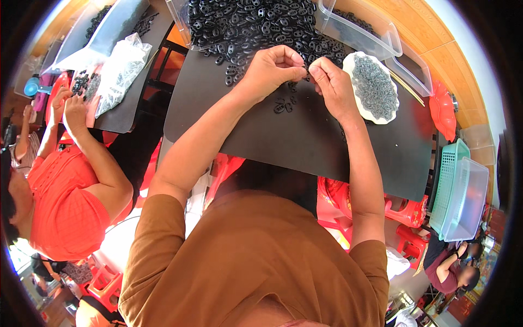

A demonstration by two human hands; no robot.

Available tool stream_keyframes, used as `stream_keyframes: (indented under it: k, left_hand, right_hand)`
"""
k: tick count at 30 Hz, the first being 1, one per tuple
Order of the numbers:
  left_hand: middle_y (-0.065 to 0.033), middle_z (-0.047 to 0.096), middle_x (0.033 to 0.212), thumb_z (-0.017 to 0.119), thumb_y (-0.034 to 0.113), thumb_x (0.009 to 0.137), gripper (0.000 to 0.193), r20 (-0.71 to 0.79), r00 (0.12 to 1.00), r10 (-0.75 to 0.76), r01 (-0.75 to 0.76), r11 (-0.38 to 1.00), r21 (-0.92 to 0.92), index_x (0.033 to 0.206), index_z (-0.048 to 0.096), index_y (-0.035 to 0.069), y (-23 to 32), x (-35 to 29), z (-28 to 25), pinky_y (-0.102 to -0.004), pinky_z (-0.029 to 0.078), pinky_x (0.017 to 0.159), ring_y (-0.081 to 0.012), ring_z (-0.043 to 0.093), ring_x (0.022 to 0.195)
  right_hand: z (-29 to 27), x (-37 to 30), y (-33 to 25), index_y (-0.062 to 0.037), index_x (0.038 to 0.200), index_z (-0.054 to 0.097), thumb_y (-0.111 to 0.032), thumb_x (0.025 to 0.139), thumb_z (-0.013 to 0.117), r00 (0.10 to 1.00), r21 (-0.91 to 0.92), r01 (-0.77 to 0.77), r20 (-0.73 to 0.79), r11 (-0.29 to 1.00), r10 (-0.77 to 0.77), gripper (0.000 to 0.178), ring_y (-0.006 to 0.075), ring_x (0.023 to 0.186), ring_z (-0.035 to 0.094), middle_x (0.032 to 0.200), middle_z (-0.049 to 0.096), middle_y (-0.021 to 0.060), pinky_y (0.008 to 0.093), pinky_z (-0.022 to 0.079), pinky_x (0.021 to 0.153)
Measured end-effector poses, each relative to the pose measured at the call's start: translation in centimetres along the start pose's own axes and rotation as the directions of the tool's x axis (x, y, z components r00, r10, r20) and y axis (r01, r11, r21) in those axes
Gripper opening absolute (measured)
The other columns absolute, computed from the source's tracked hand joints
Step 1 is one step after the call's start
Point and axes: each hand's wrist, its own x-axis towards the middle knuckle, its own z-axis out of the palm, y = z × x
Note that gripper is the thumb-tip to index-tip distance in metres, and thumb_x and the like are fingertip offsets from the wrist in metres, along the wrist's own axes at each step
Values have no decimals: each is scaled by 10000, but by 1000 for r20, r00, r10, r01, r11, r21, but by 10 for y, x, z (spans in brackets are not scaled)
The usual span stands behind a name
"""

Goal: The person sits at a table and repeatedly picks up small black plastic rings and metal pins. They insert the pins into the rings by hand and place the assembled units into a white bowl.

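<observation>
My left hand (272, 71) and my right hand (333, 87) meet over the dark table (256, 136), just in front of a heap of small black plastic pieces with holes (250, 27). Thumb and forefinger of each hand are pinched together, fingertips almost touching. Whatever sits between them is too small and covered to name. A few loose black pieces (283, 105) lie on the tabletop below my hands. Close to my right hand stands a pale scalloped dish (377, 120), filled with small grey pieces (373, 84).
Clear plastic bins (376, 41) flank the heap, with thin sticks (406, 87) beside the dish. At right are a red scalloped dish (442, 111) and a green basket (444, 180). On the left, a person in red (71, 201) works at another table near a white plastic bag (122, 71).
</observation>
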Motion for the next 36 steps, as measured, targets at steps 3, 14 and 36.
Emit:
stream_keyframes:
  k: [3, 14, 36]
  left_hand:
    - [-47, 671, 907, 723, -13, 828, 151, -2, 1000, 9, -9, 997, -72, 926, 615, 26, 2, 2, -3, -261, 547, 760, -127, 663, 822]
    - [-42, 674, 900, 716, -9, 840, 121, -17, 1000, 26, -27, 999, -21, 916, 627, 23, 6, 0, 1, -264, 552, 759, -118, 660, 830]
    - [-111, 616, 898, 731, 79, 782, 178, 304, 934, 187, -352, 346, 870, 945, 679, 30, 22, -73, -1, -371, 522, 753, -287, 637, 826]
  right_hand:
    - [3, 0, -3, -28, 888, 538, -167, 981, 529, 999, 59, 26, -44, 998, -23, 167, 221, 636, 554, 713, 559, 105, 337, 443, 611]
    - [8, 2, 10, -40, 937, 555, -197, 980, 547, 996, -19, 63, -65, 998, -64, 162, 174, 619, 567, 721, 598, 80, 310, 458, 595]
    - [-1, 2, 17, -22, 996, 620, -52, 917, 647, 998, 426, -20, -50, 905, 45, 88, 138, 855, 689, 938, 694, 70, 247, 553, 723]
